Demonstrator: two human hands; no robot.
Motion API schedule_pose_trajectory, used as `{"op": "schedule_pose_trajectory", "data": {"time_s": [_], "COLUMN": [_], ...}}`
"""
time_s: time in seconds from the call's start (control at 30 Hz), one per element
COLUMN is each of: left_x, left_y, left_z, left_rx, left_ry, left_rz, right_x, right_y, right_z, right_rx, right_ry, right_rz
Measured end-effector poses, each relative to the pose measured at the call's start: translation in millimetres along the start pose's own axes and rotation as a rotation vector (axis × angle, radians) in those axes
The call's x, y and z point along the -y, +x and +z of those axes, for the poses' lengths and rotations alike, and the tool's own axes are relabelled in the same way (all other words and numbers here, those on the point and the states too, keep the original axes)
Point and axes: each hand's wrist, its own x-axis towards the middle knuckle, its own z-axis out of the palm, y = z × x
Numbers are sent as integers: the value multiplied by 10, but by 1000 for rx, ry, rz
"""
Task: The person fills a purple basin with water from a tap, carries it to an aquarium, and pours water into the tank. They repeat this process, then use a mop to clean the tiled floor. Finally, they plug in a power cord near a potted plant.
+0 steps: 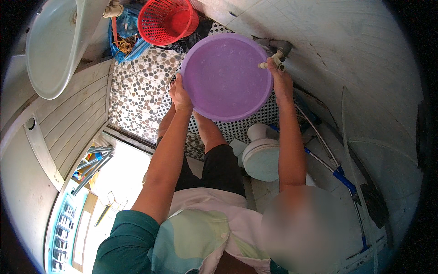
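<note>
From my feed, the round purple plastic basin (226, 75) is held up under the wall tap (277, 55). Left hand (180, 95) is clamped on its near rim; right hand (281, 81) is closed on the tap. Looks light, stiff, probably slippery when wet, so I'd hold the rim.

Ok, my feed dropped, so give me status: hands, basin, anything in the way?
Left hand grips round purple plastic basin at its rim. Right hand on white wall tap. Red mesh basket on the floor behind, apart.
</note>
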Motion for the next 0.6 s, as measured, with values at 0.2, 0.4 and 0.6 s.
{"op": "schedule_pose_trajectory", "data": {"time_s": [0.2,0.4,0.6], "left_x": [-24,81,135], "left_y": [-36,-61,-125], "left_z": [-12,-37,-96], "left_rx": [-13,-38,-72], "left_ry": [19,-65,-26], "left_rz": [20,29,9], "right_x": [-34,-68,-37], "right_y": [33,70,49], "right_z": [20,12,24], "right_rx": [-59,-52,-44], "right_ry": [-16,9,20], "right_rz": [76,161,232]}}
